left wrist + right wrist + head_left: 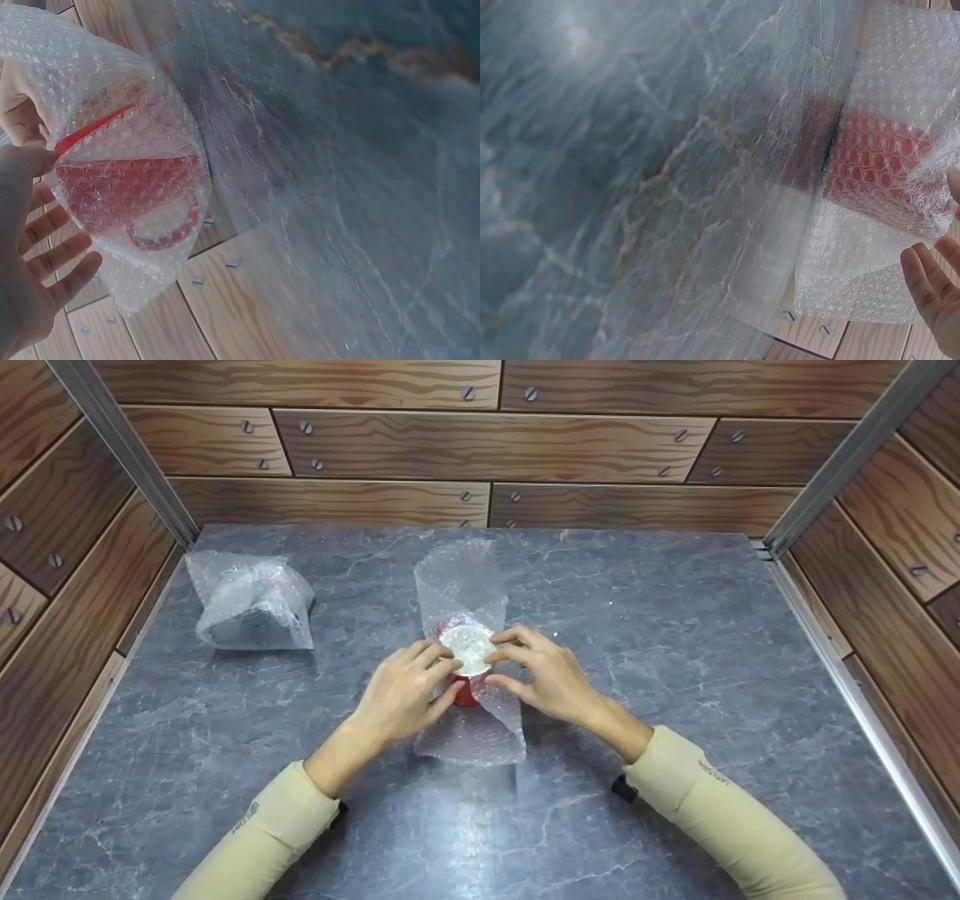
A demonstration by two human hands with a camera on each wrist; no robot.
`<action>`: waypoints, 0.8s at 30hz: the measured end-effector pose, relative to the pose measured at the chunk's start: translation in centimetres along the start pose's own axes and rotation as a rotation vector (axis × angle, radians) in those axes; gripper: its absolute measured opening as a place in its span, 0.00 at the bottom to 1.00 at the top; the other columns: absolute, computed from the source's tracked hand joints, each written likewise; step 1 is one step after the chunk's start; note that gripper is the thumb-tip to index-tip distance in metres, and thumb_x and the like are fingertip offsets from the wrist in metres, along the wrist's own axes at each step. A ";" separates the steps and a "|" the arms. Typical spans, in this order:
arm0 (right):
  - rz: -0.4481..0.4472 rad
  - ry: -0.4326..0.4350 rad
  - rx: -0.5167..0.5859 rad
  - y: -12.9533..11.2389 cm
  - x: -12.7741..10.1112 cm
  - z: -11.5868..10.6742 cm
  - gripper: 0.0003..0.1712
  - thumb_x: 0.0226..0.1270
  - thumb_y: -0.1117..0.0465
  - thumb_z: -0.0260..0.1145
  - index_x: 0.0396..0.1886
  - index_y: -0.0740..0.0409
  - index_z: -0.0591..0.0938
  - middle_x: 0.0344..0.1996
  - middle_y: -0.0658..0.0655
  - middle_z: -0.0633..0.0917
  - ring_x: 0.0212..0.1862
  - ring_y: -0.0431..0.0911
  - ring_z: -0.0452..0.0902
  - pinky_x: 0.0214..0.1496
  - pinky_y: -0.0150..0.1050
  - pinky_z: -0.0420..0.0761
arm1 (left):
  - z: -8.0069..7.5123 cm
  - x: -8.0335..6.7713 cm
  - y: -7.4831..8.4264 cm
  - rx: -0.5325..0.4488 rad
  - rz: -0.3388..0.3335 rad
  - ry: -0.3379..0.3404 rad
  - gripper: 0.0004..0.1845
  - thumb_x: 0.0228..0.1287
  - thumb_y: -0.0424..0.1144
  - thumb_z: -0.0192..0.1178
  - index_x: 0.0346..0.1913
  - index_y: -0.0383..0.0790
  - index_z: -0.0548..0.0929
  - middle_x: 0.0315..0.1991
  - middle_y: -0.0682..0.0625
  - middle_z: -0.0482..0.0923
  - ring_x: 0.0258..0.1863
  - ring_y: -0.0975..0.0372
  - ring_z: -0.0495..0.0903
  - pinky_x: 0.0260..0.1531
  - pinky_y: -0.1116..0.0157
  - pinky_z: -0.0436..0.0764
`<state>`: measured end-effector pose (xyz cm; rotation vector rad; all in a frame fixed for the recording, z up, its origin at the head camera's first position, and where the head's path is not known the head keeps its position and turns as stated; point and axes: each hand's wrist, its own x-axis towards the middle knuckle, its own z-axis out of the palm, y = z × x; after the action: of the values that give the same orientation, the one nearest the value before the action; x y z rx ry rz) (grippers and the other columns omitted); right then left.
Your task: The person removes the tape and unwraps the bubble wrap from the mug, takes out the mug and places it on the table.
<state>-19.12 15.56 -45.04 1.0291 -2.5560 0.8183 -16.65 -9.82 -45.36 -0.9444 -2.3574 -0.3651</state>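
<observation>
A red mug (124,191) stands upright in the middle of the table, its looped handle (165,229) showing through bubble wrap (469,577). From above, wrap over the pale round mouth (469,649) looks crumpled. My left hand (409,686) is at the mug's left side, its thumb near the rim and the other fingers loosely spread. Opposite it, my right hand (547,675) reaches to the wrap with slightly bent fingers (922,289), thumb apart. Through the wrap's bubbles the mug's red side (877,154) shows in the right wrist view.
Another bubble-wrapped bundle (255,604) lies at the table's back left. Loose wrap (472,739) spreads in front of the mug and behind it. Wood-patterned panels (487,442) and metal rails (862,675) border the grey marbled table (697,675).
</observation>
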 end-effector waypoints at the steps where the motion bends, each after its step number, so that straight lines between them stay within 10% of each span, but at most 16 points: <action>1: 0.000 -0.001 0.000 0.0 0.0 0.0 0.15 0.66 0.51 0.76 0.48 0.51 0.90 0.58 0.58 0.87 0.54 0.52 0.87 0.51 0.45 0.90 | 0.0 0.0 0.0 0.002 0.000 -0.002 0.11 0.68 0.45 0.71 0.48 0.44 0.90 0.47 0.52 0.89 0.49 0.57 0.87 0.47 0.60 0.89; 24: 0.000 -0.017 -0.017 -0.1 0.0 -0.3 0.14 0.67 0.50 0.75 0.48 0.50 0.90 0.58 0.56 0.87 0.53 0.51 0.87 0.52 0.45 0.90 | -1.2 -0.1 -0.9 -0.001 -0.001 0.006 0.12 0.63 0.34 0.69 0.49 0.43 0.90 0.46 0.50 0.89 0.46 0.56 0.88 0.45 0.58 0.89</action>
<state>-19.09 15.67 -44.77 1.0356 -2.5730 0.7894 -16.76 -11.05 -44.54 -0.9411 -2.3530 -0.3685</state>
